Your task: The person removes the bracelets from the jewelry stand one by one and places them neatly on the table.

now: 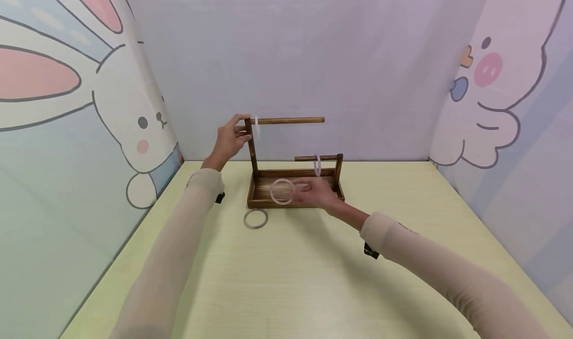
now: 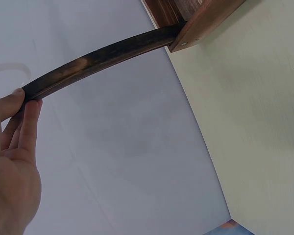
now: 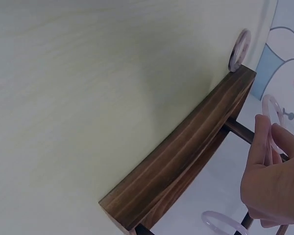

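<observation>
Dark wooden rack (image 1: pixel 295 192) is standing at frame centre on the desk (image 1: pixel 313 279), which is pale yellow-green with a faint wood grain. The rack is a shallow rectangular tray with two square posts, stained brown and streaky. The tall post (image 1: pixel 251 150) at left is carrying a long round rod (image 1: pixel 291 121) pointing right; the short post at right is carrying a shorter rod (image 1: pixel 313 158) pointing left.

Left hand (image 1: pixel 230 137) is gripping the top of the tall post, thumb and fingers pinched around the wood. The left wrist view is showing fingertips (image 2: pixel 27 105) pressed on the dark post end. A thin white ring (image 1: pixel 257 125) is hanging on the long rod just beside that hand.

Right hand (image 1: pixel 319 192) is reaching low over the tray, fingers closed on a ring (image 1: pixel 282 191): round, thin, translucent pinkish-white, smooth and glossy. It is sitting upright, just left of the fingers, over the tray's middle. In the right wrist view the ring (image 3: pixel 272 122) is showing pinched between the fingers at the right edge.

A pale lilac ring (image 1: pixel 317 165) is hanging from the short rod. A greyish clear ring (image 1: pixel 255 218) is lying flat on the desk, just in front of the tray's left corner.

Backdrop panels are soft, printed with cartoon animals.
</observation>
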Action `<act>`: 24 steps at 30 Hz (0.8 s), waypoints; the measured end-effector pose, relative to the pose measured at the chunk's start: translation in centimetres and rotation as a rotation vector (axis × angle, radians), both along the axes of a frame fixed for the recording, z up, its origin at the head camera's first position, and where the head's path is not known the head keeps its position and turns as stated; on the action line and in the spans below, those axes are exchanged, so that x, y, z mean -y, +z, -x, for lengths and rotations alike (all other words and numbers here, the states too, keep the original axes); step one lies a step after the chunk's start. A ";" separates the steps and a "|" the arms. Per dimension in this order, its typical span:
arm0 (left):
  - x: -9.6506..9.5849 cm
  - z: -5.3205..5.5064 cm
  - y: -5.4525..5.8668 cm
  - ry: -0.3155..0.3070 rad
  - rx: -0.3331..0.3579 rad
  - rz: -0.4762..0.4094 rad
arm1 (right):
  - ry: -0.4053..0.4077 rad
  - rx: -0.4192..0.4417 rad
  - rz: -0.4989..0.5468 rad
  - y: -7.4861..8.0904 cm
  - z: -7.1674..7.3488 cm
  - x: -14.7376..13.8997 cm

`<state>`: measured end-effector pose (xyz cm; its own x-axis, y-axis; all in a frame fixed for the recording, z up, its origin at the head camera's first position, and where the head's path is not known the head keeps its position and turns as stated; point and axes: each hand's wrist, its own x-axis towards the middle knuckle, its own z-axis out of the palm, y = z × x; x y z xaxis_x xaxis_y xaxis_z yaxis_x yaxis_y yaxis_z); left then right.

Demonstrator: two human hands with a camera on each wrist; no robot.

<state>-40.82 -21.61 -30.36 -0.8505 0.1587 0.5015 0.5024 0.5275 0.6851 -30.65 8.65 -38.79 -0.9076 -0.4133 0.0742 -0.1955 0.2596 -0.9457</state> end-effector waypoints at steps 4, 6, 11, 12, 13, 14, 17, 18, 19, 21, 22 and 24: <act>-0.1 0.0 0.1 -0.006 0.003 0.002 | 0.022 0.044 0.046 -1.0 -0.2 0.2; -0.1 0.0 0.2 -0.008 0.003 0.003 | 0.025 0.062 0.074 -1.5 -0.3 0.4; -0.2 -0.2 0.5 -0.002 0.017 0.007 | 0.029 0.096 0.090 -2.5 -0.4 0.7; -0.2 -0.2 0.5 -0.001 0.019 0.006 | 0.033 0.099 0.085 -2.6 -0.5 0.8; -0.2 -0.2 0.6 -0.001 0.023 0.004 | 0.031 0.109 0.081 -2.8 -0.6 0.8; -0.2 -0.2 0.6 0.000 0.025 0.003 | 0.031 0.120 0.075 -3.0 -0.6 0.8; -0.2 -0.1 0.5 -0.002 0.027 -0.001 | 0.033 0.155 0.063 -3.5 -0.7 0.8; -0.2 0.0 0.5 -0.003 0.027 -0.001 | 0.038 0.160 0.057 -3.7 -0.7 0.8; -0.2 0.1 0.4 -0.002 0.025 0.001 | 0.035 0.174 0.054 -3.8 -0.7 0.8; -0.2 0.2 0.3 -0.002 0.022 0.003 | 0.036 0.183 0.047 -4.1 -0.6 0.9; -0.2 0.2 0.3 -0.002 0.019 0.005 | 0.035 0.182 0.045 -4.2 -0.6 0.9; -0.1 0.2 0.2 -0.001 0.016 0.006 | 0.038 0.168 0.040 -4.4 -0.5 1.0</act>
<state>-41.05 -21.47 -30.17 -0.8584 0.1625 0.4865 0.4916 0.5312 0.6900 -30.11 7.70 -43.21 -0.8922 -0.4475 -0.0604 -0.0427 0.2169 -0.9753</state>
